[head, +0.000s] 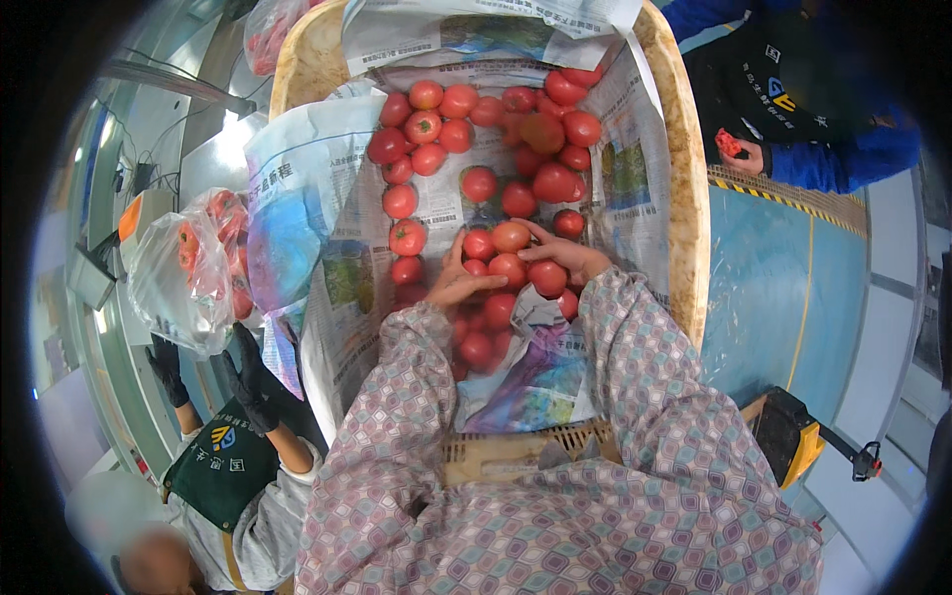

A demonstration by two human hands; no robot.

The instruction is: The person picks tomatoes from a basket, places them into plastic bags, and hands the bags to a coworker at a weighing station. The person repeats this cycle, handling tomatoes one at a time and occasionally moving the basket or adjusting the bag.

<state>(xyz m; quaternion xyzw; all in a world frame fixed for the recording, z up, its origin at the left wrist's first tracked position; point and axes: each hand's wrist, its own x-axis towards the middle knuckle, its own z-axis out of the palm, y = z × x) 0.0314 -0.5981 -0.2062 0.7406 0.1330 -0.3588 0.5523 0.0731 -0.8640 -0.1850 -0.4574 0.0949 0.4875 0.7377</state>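
Note:
A beige plastic crate (686,171) lined with printed newspaper (454,186) stands before me, holding many red tomatoes (480,184). My left hand (455,282) curves round the left side of a cluster of tomatoes near the crate's middle, its thumb on a tomato. From the right, my right hand (564,253) reaches over the same cluster, fingertips on an orange-red tomato (511,236). The two hands cup the cluster between them. More tomatoes line the left side and the back. Below my hands, others lie partly under a folded, coloured newspaper sheet (539,379).
Clear plastic bags of tomatoes (186,275) lie to the left, near a co-worker's black-gloved hands (249,379). At the upper right, another co-worker's hand (746,160) holds something red. A black and yellow machine part (788,439) stands at lower right beside the blue floor.

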